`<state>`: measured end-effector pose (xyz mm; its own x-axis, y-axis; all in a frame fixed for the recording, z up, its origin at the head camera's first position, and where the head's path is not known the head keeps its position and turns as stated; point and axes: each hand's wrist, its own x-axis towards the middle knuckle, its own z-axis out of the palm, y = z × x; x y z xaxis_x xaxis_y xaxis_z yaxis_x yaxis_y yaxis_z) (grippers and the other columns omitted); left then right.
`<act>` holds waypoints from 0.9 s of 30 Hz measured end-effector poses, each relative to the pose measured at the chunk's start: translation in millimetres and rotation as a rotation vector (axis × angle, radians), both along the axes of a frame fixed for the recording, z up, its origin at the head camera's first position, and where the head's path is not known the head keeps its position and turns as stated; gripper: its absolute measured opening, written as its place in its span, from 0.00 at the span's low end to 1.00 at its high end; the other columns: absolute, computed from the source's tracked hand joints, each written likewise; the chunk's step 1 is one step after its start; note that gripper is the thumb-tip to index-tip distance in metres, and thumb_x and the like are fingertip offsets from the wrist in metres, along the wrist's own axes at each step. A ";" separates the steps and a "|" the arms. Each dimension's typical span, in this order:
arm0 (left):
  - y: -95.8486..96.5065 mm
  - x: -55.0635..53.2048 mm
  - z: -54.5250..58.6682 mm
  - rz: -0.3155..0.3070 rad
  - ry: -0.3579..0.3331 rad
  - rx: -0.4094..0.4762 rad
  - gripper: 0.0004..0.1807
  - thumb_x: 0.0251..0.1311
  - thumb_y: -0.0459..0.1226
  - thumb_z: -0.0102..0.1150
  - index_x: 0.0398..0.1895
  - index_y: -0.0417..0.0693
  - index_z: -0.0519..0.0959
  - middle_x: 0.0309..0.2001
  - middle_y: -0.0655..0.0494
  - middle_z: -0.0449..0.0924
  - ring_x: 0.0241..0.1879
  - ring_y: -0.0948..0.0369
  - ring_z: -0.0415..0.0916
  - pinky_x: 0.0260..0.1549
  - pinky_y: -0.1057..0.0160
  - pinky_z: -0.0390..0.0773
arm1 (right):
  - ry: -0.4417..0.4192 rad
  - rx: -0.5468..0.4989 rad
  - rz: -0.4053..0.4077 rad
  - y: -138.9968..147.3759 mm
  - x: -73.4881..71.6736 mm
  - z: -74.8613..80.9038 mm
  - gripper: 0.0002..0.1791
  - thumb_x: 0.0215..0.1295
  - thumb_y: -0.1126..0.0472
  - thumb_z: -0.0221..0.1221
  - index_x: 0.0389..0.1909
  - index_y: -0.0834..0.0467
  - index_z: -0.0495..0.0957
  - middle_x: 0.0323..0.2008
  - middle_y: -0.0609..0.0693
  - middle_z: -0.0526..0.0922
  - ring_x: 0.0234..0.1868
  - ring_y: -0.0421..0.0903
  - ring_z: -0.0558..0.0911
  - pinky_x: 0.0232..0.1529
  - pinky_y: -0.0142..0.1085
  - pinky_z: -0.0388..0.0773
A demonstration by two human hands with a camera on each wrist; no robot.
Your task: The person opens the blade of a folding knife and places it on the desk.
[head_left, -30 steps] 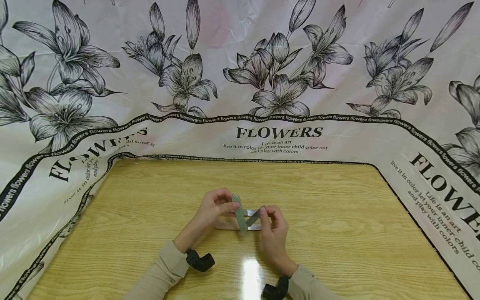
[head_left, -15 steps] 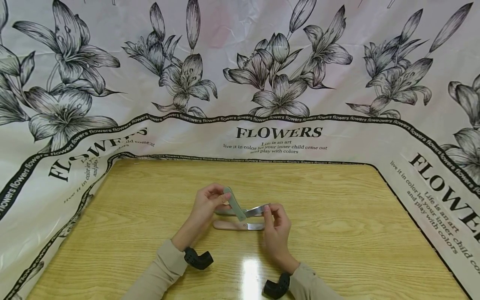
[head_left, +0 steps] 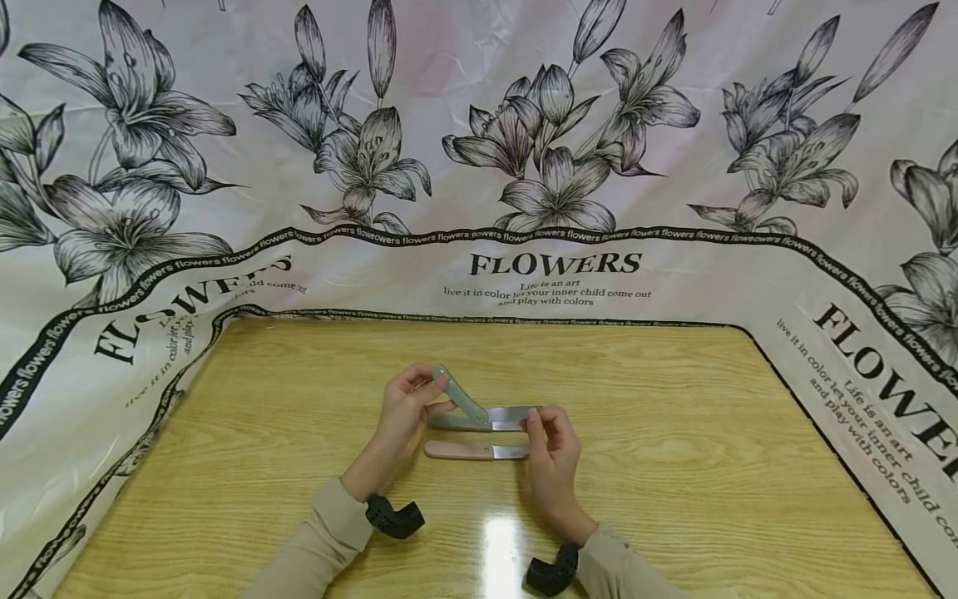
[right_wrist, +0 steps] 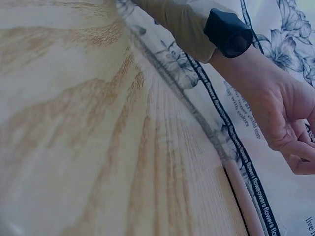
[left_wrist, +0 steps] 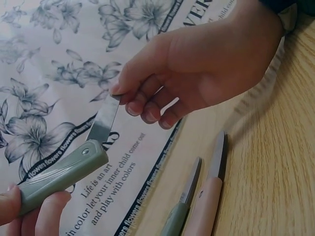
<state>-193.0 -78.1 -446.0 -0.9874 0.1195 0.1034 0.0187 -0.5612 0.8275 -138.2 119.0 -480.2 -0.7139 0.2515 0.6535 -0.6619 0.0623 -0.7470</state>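
Note:
A folding knife with a green handle (head_left: pixel 462 397) is held up in both hands, its blade swung out at a wide angle to the handle. My left hand (head_left: pixel 402 409) grips the handle's far end between thumb and fingers. Near its tip, the blade (left_wrist: pixel 104 118) is pinched by my right hand (head_left: pixel 554 457). Just below on the table lie two more knives with blades out, side by side: a second green-handled knife (left_wrist: pixel 175 219) and a pink-handled knife (head_left: pixel 460 450). In the right wrist view only part of the pink handle (right_wrist: pixel 244 196) shows.
The wood-grain table (head_left: pixel 674 466) is bordered at the back and sides by a white flower-printed sheet (head_left: pixel 554 287). A black curved device (head_left: pixel 395 517) sits at the left wrist, and another black device (head_left: pixel 552 572) at the right.
The held knife's blade has opened from a narrow V to a wide angle. My left hand has moved left and slightly away with the handle; the right has shifted slightly rightward.

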 end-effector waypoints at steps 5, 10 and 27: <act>0.4 -0.4 0.8 0.032 -0.066 0.064 0.08 0.64 0.24 0.60 0.30 0.43 0.78 0.34 0.52 0.73 0.33 0.61 0.79 0.35 0.57 0.86 | -0.024 -0.012 0.014 2.2 -3.7 -8.9 0.07 0.69 0.81 0.48 0.31 0.74 0.69 0.29 0.63 0.76 0.33 0.46 0.79 0.36 0.30 0.78; 0.7 -0.7 0.7 0.045 -0.116 0.102 0.06 0.66 0.25 0.57 0.32 0.41 0.76 0.36 0.51 0.72 0.34 0.60 0.80 0.38 0.56 0.85 | -0.060 -0.019 0.019 2.6 -3.8 -9.2 0.07 0.72 0.77 0.49 0.32 0.73 0.70 0.29 0.64 0.75 0.30 0.51 0.75 0.33 0.33 0.77; 9.5 3.1 -11.1 0.075 -0.209 0.183 0.08 0.73 0.24 0.43 0.35 0.41 0.69 0.37 0.52 0.72 0.39 0.61 0.81 0.46 0.54 0.83 | -0.008 -0.062 0.068 1.9 -4.5 -8.7 0.07 0.71 0.79 0.48 0.30 0.74 0.68 0.27 0.67 0.74 0.25 0.49 0.73 0.26 0.35 0.73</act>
